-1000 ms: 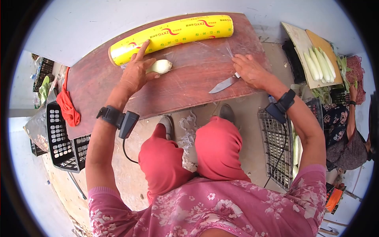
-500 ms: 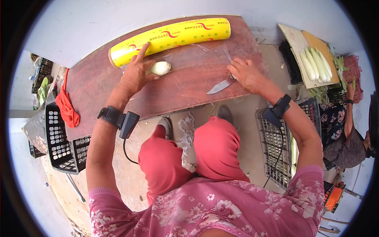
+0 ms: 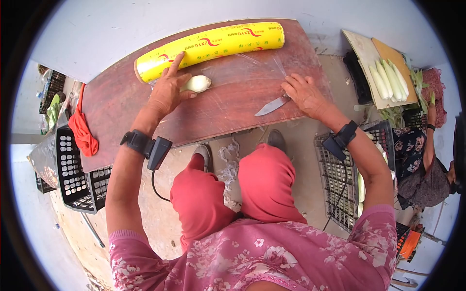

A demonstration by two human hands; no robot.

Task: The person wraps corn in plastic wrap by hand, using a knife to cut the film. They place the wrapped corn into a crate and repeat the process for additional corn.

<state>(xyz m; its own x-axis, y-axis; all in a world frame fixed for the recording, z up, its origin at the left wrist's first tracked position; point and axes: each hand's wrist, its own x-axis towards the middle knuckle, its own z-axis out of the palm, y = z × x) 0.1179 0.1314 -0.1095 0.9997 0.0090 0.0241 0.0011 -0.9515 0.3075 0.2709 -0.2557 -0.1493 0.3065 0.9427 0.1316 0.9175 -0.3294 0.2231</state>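
A yellow roll of plastic film [image 3: 208,47] lies along the far side of the reddish-brown table [image 3: 228,104]. My left hand [image 3: 167,92] is open, its index finger stretched onto the roll and its thumb beside a pale vegetable [image 3: 196,84] just below the roll. Clear film [image 3: 247,60] stretches from the roll toward my right hand [image 3: 302,92], whose fingers are pinched at the film's edge. A knife [image 3: 273,105] lies on the table with its blade pointing left, its handle end partly hidden beneath my right hand.
A red cloth [image 3: 82,131] hangs over the table's left edge near a black crate [image 3: 70,162]. Another crate [image 3: 335,179] stands on the floor at right. Pale vegetables [image 3: 388,80] rest on a board beyond the table's right side, near another person [image 3: 427,169].
My right hand has shifted very slightly to the right. At the right-hand crate, more pale vegetables show beside my forearm. My left hand stays in place.
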